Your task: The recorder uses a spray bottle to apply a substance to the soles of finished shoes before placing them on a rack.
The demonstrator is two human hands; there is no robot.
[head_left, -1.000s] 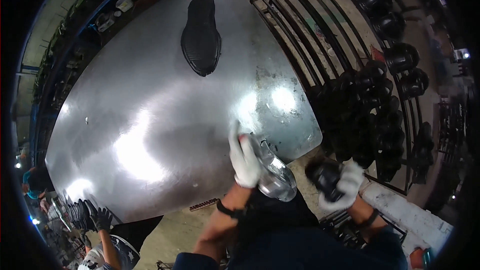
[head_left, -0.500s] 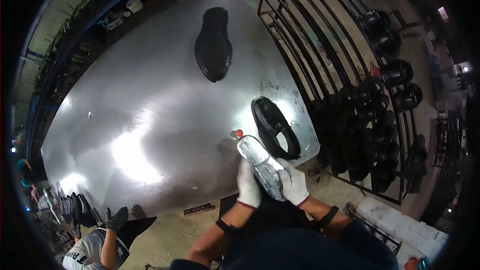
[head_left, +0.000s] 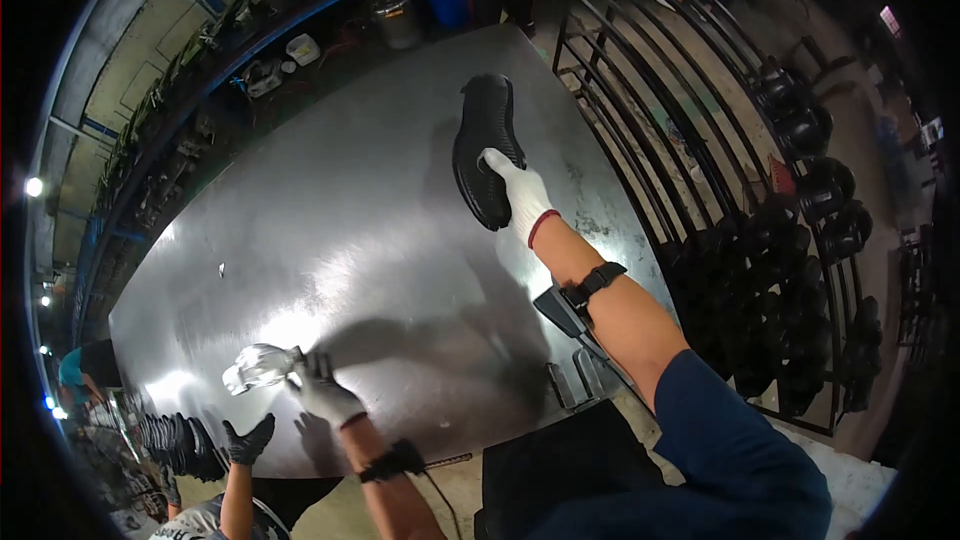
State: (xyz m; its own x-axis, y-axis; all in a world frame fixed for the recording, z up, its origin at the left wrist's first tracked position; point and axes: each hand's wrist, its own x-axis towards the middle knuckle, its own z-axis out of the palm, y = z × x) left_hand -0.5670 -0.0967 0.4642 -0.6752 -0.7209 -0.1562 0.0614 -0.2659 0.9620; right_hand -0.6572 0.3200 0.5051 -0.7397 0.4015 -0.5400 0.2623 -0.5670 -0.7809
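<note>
First, co-worker's hand point(head_left: 248, 441): dark-gloved, fingers spread, at the near edge of the surface point(head_left: 335, 210).
Left hand point(head_left: 328, 397): white-gloved, gripping a silver shoe form point(head_left: 258, 368).
Right hand point(head_left: 522, 196): gripping a black shoe sole point(head_left: 487, 125) — toward the far end; lifted or not, unclear.

Shiny metal and matt black in front of you!
Your white gloves point(head_left: 525, 197) look like soft knit cloth; the silver foot form point(head_left: 260, 368) gleams, glossy and metallic; the black sole point(head_left: 485, 130) looks rubbery, matt, ribbed along its edge; the smooth metal tabletop point(head_left: 280, 230) shines in patches.
</note>
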